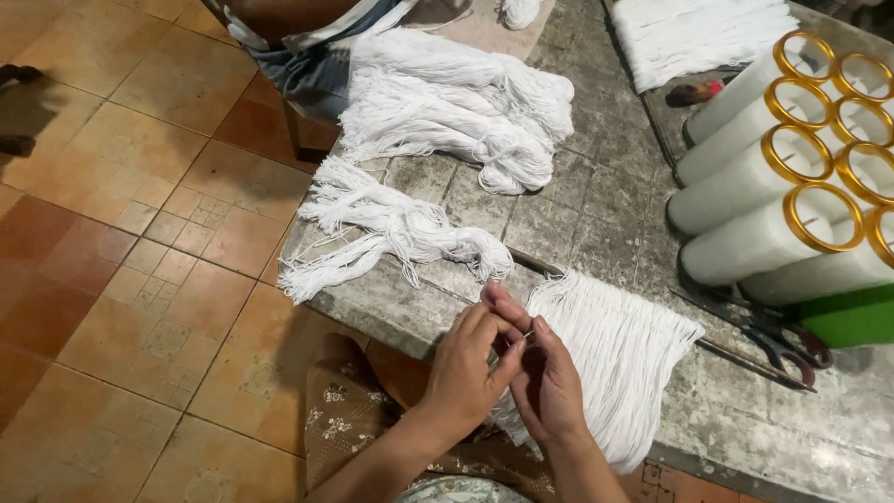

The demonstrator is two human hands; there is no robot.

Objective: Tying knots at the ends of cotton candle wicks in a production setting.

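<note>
Both hands close together at near edge of grey stone table, centre-low in view. Left hand w/ fingers curled in, thumb & fingertips pinched on a thin white strand; right hand just beside it, touching, fingers likewise pinched shut on same strand where the two meet. Strand belongs to flat fan of white threads hanging from a thin rod laid across table, right of hands, threads draping over near edge. Left & farther: loose bundle of cut white yarn trailing off table's left edge. Farther still, big white yarn skein heaped near a seated person's lap at far left. Far right: stack of white tubes w/ gold rims lying on sides, green object below them. Dark scissors near right, just beside rod. Folded white yarn sheet at far top. Terracotta tile floor on left. Patterned fabric under wrists.
</note>
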